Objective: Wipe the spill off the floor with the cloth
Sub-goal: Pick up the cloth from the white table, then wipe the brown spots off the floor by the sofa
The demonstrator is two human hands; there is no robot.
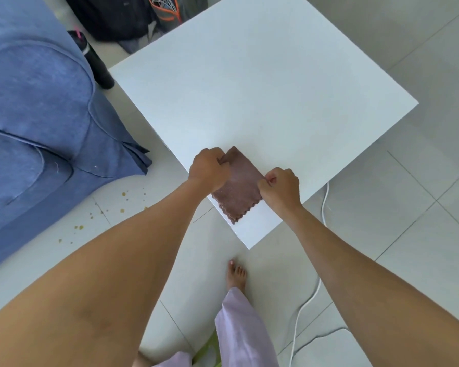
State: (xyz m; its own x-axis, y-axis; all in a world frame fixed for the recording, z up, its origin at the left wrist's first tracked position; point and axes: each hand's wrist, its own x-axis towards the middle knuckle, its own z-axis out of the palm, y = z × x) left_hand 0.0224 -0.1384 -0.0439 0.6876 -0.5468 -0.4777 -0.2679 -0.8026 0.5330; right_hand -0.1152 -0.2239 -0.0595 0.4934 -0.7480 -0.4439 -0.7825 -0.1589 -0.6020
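Note:
A brown cloth with a scalloped edge lies folded near the front corner of the white table. My left hand pinches the cloth's far left edge. My right hand pinches its right edge. Both hands rest on the tabletop, fingers closed on the fabric. The spill is a scatter of small yellowish-brown drops on the pale tiled floor, left of my left forearm and beside the sofa.
A blue sofa fills the left side, its skirt reaching the floor by the spill. A black bottle stands by the table's left corner, dark bags behind. A white cable runs across the floor at right. My bare foot stands below the table corner.

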